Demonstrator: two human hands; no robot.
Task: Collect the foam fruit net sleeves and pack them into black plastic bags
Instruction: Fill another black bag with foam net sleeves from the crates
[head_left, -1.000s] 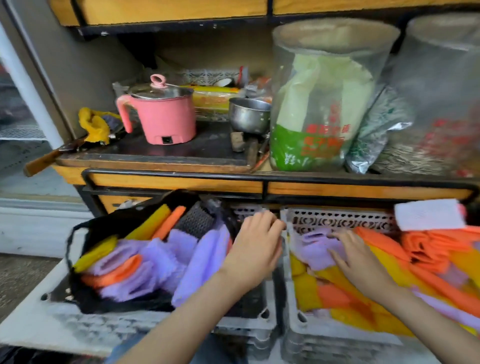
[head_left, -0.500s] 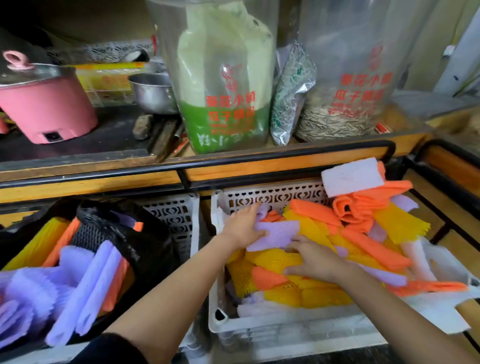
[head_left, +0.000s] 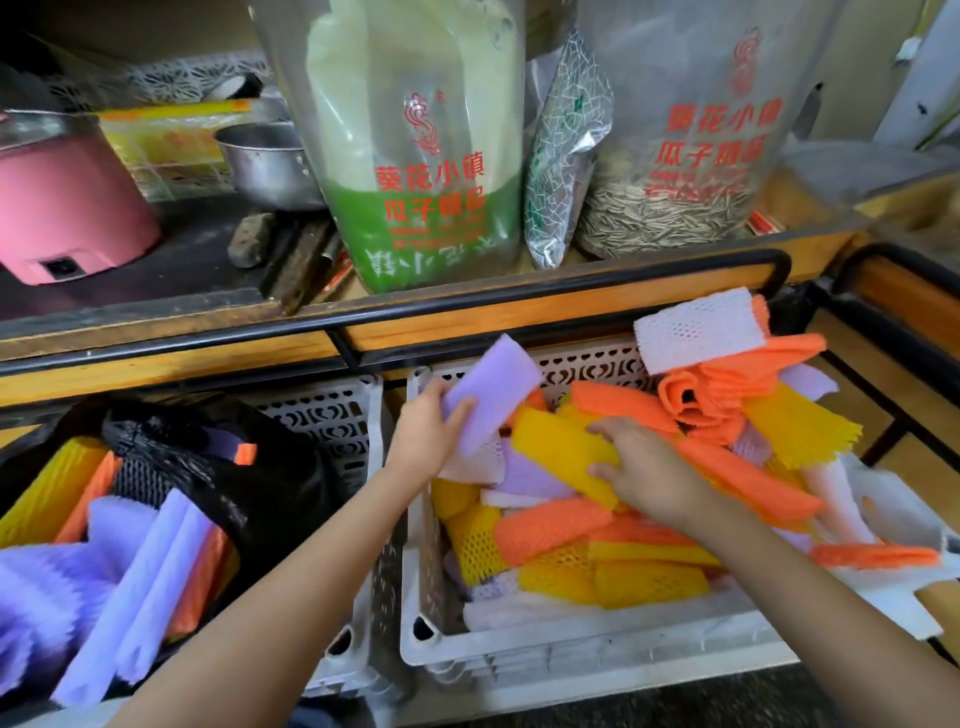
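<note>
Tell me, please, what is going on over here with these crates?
A person is sorting foam net sleeves from a white crate. The left hand grips a purple sleeve above the pile, while the right hand grips a yellow sleeve lying on it. To the left, a black plastic bag holds purple, yellow and orange sleeves.

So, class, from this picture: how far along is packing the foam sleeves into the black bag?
Done: the black bag on the left already holds purple, yellow and orange sleeves. In hand: the left hand grips a purple sleeve above the white crate, and the right hand grips a yellow sleeve on the pile. Left: plenty, since the crate is heaped with loose sleeves.
</note>
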